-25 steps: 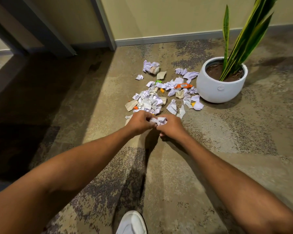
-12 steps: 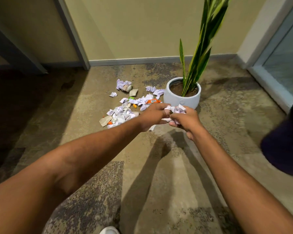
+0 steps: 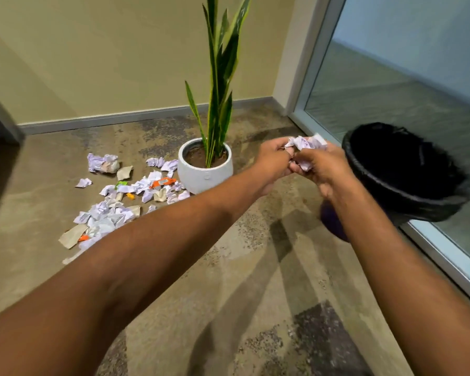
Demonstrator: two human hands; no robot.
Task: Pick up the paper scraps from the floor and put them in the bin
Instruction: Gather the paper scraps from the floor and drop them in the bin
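Observation:
A bunch of crumpled white paper scraps (image 3: 304, 146) is clutched between my left hand (image 3: 273, 161) and my right hand (image 3: 322, 169), held up in the air. Both hands are just left of the bin (image 3: 407, 196), a round bin lined with a black bag, its mouth open toward me at the right. Several more paper scraps (image 3: 120, 202), white, beige and orange, lie scattered on the floor to the left of the plant pot.
A white pot (image 3: 205, 175) with a tall green plant stands on the floor between the scraps and my hands. A glass wall with a metal frame (image 3: 445, 256) runs along the right. A beige wall with a baseboard (image 3: 120, 120) closes the back.
Both hands lifted a bunch of scraps off the floor pile and carried it right, past the plant pot. The view swung right and the bin came into sight.

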